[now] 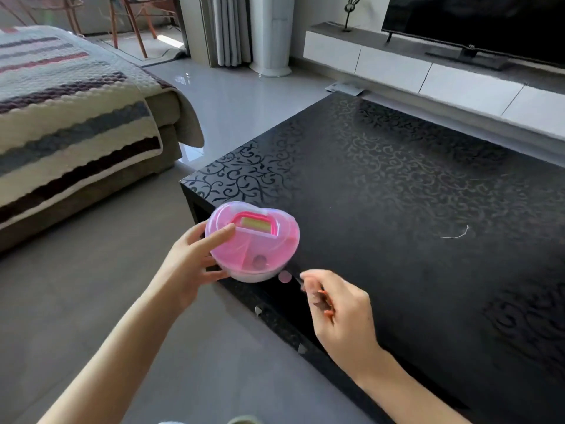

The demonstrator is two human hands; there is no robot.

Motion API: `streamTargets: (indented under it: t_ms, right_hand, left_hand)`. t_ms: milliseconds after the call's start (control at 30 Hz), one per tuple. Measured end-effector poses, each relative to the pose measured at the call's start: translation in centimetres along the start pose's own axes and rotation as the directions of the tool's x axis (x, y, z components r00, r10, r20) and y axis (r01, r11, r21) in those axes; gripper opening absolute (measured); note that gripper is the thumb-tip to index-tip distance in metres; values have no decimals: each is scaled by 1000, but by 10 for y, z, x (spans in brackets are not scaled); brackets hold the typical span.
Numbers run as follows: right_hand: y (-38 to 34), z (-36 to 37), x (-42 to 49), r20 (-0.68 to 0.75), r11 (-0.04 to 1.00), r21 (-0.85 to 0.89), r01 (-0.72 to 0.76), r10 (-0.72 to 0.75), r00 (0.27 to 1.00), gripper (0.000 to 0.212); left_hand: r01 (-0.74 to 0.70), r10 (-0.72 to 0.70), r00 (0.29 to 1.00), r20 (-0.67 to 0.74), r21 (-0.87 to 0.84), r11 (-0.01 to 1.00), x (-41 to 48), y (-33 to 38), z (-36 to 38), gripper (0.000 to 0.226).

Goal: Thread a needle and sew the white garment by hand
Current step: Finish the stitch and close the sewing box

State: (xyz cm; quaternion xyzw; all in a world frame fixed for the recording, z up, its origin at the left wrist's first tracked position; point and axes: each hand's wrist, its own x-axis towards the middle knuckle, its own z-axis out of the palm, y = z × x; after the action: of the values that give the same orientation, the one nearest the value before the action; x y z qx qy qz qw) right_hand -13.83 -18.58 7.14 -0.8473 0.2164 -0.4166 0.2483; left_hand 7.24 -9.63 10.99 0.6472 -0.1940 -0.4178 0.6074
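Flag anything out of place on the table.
A loose white thread lies alone on the black table, well away from the pink sewing box, which the left hand holds at the table's corner. The right hand grips a small orange item, too blurred to name.

I see a daylit living room beyond the black counter (pixel 397 185).
On my feed the counter's glossy top shows a scroll pattern. The pale grey floor (pixel 91 301) reflects light. A sofa (pixel 159 117) under a striped quilt (pixel 61 102) sits at left, with grey curtains (pixel 229 29) and wooden chairs (pixel 131 22) behind. At right, a dark television (pixel 474 22) stands on a long white cabinet (pixel 428 75).
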Motion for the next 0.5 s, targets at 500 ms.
streamTargets:
  t_ms: [500]
  right_hand:
    - [130,188,-148,632,696,-714,-77,687,359,37]
  left_hand:
    - [223,-235,948,-216,-77,972,-36,-97,-81,21]
